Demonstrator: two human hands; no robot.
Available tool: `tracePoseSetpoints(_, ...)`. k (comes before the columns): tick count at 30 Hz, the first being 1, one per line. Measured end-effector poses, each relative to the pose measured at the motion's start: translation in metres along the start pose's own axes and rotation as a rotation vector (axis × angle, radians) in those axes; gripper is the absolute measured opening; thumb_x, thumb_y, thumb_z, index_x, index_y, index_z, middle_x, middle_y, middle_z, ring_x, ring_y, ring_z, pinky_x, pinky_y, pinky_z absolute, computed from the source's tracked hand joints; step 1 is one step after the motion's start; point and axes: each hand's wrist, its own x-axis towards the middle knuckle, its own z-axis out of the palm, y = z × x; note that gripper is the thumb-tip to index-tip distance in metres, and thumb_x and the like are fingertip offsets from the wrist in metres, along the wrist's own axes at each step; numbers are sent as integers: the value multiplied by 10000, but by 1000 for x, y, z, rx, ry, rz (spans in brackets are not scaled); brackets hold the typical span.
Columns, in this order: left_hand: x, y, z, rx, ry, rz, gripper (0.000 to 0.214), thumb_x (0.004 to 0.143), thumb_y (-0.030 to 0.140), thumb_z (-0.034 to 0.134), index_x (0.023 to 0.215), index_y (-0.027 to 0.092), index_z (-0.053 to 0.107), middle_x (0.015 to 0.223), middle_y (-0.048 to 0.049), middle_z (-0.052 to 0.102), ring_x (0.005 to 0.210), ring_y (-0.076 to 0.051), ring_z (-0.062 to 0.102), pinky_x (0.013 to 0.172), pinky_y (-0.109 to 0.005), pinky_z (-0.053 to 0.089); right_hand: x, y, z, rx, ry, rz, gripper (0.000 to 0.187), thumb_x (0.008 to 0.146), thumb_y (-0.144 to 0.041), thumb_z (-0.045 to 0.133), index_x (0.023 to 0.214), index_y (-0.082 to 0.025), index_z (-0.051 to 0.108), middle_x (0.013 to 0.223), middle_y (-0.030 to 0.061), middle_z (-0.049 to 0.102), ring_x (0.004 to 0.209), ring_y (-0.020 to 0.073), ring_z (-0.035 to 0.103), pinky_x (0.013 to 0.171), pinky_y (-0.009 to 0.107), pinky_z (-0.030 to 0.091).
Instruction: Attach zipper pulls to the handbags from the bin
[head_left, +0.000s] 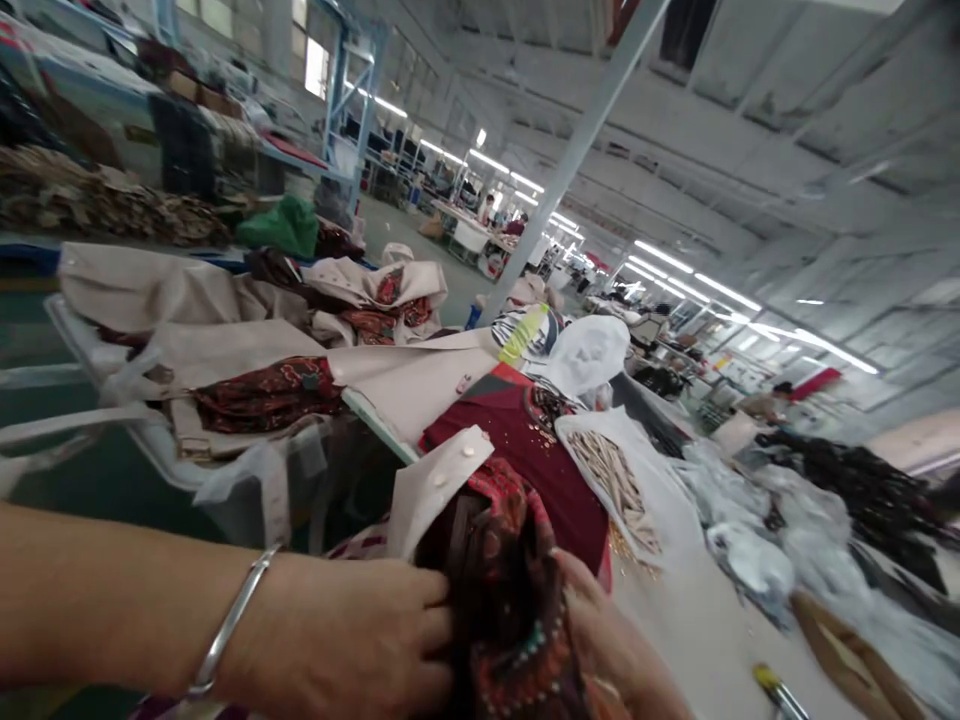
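My left hand (360, 630), with a silver bangle (236, 620) on its wrist, is closed on the dark edge of a garment. The garment has a dark red patterned lining (517, 560) and a beige leather-like flap (442, 480) with round snaps, which sticks up above my hands. On the other side, my right hand (611, 640) grips the bunched lining, its thumb lying along the cloth. Its other fingers are mostly hidden behind the fabric. Just beyond lies a maroon cloth (510, 435) on the table, with small gold pieces scattered on it.
A white bag of beige strips (607, 480) lies on the table (712, 640) beside a yellow-tipped tool (776, 690). More beige garments (247, 340) fill a white-framed holder at left. Clear plastic bags (757, 540) and black material (855, 480) are heaped at right. A slanting pole (570, 160) rises behind.
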Motion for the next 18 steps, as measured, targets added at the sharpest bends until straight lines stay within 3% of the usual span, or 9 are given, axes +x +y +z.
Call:
tracePoseSetpoints(4,-2,-5,28,-31,36,-37,260,736,335,867,883,209,693,808,-2,663,721,-193,531,596,-390,424,2,35,29,194,-50,23,503,702,-494,841,1119,-243,715,1002,35,726,948,269,682,857,368,561)
tracePoseSetpoints(8,-4,-8,23,-40,-6,-30,196,822,298,785,768,185,635,708,-11,604,659,-187,510,578,-388,408,20,56,36,56,131,-28,297,784,-391,762,1005,-201,705,820,17,700,809,240,668,726,306,547)
tracePoseSetpoints(11,-8,-9,7,-64,-84,-19,172,883,276,720,796,183,603,726,-2,591,625,-169,507,570,-371,413,32,62,18,-387,231,-176,194,848,-228,629,1024,-185,698,902,45,706,847,235,670,743,299,535)
tracePoseSetpoints(14,-21,-11,-1,-55,-165,-70,181,871,295,723,820,185,589,751,7,582,650,-164,512,598,-375,453,41,66,-3,-1000,286,-392,398,838,-28,438,1146,-153,657,1084,118,697,964,266,671,831,370,558)
tracePoseSetpoints(18,-63,-32,-2,39,-163,-210,67,826,199,676,832,221,613,859,10,638,811,-181,578,964,-382,518,52,76,-7,-1492,246,-599,480,796,49,417,1196,-129,616,1135,153,700,927,292,683,782,407,607)
